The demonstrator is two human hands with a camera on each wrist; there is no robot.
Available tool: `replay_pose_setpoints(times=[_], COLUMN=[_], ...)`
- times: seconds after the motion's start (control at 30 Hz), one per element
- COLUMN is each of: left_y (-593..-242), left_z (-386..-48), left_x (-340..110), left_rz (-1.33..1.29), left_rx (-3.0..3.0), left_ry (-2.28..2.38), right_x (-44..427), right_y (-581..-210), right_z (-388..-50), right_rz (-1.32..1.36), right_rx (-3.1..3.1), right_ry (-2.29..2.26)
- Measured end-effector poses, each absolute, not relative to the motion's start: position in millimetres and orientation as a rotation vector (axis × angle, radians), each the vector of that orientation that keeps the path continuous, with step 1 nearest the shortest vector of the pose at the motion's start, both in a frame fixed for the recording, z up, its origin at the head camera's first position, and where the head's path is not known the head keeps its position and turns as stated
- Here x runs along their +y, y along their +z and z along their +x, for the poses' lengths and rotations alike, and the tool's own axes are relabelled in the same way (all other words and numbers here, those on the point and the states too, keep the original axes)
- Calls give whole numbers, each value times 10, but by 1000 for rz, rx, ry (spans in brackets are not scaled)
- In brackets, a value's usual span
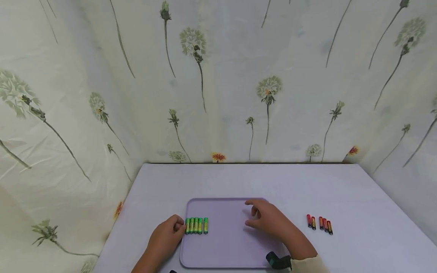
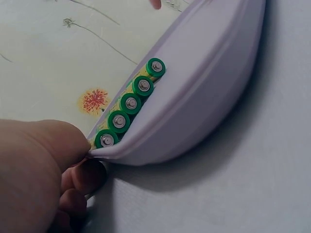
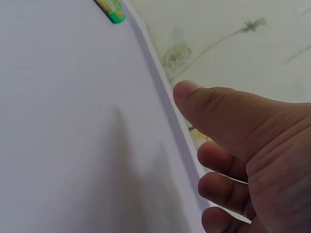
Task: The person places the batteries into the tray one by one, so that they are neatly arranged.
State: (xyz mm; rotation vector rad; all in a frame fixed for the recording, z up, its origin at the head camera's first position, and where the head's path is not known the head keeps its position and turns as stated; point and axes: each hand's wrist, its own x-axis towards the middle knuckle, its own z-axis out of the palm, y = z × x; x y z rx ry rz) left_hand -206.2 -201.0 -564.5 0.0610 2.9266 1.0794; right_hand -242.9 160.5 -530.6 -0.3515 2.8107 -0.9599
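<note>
A shallow lilac tray [image 1: 228, 246] lies on the table. Several green-and-yellow batteries [image 1: 196, 226] stand side by side in a row at its left edge, the rightmost slightly apart from the others. My left hand [image 1: 166, 234] pinches the tray's left rim beside that row, thumb on top and fingers underneath in the left wrist view; silver battery ends [image 2: 130, 103] face that camera. Over the right part of the tray hovers my right hand [image 1: 271, 220], thumb and index finger spread with nothing between them. One green battery [image 3: 114, 10] shows at the top of the right wrist view.
Several red-and-black batteries [image 1: 321, 223] lie on the white table [image 1: 362, 242] to the right of the tray, in two small groups. Behind the table hangs a pale curtain [image 1: 225, 87] with dandelion prints. A dark device [image 1: 278, 261] sits at the right wrist.
</note>
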Motion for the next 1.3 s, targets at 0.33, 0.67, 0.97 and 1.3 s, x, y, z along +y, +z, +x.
replay_pose_setpoints(times=[0.33, 0.67, 0.97, 1.3], left_y=[-5641, -5625, -5631, -5650], left_z=[-2098, -2082, -2075, -2061], left_x=[-2010, -2009, -2005, -2006], left_rz=[75, 82, 71, 66], left_rx=[2927, 2924, 2925, 2927], left_ry=[1081, 1090, 1089, 1085], right_x=[1986, 2505, 2987, 3440], right_y=[-5216, -5206, -5209, -5273], right_z=[-2340, -2295, -2186, -2053], right_rz=[-229, -211, -212, 35], right_rx=[2870, 2920, 3003, 2987], right_ry=[-904, -813, -744, -601])
